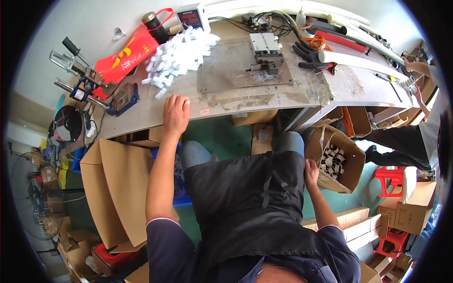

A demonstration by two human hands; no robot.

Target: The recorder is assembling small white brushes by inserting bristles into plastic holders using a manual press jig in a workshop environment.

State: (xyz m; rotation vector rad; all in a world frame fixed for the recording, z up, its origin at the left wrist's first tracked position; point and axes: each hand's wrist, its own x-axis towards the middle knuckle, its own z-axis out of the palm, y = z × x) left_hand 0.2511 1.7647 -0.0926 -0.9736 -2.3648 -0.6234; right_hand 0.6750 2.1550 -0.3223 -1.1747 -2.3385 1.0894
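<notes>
My left hand (176,114) rests at the table's front edge with its fingers curled in; whether anything is inside them is hidden. Just beyond it lies a heap of small white plastic pieces (181,54). Down at the right side of my lap, my right hand (311,173) is closed beside the black apron (245,188), and what it may hold does not show. Close by that hand stands an open cardboard box (350,177) with black and white curved pieces (332,161) in it. A small metal fixture (265,49) sits on the table ahead.
A lever press (87,85), a red bag (123,56), a dark flask (155,27) and a display box (193,18) stand left. White tubes (363,63) and a black glove (306,54) lie right. A tall carton (118,188) is at my left. Another person's hand (417,69) is far right.
</notes>
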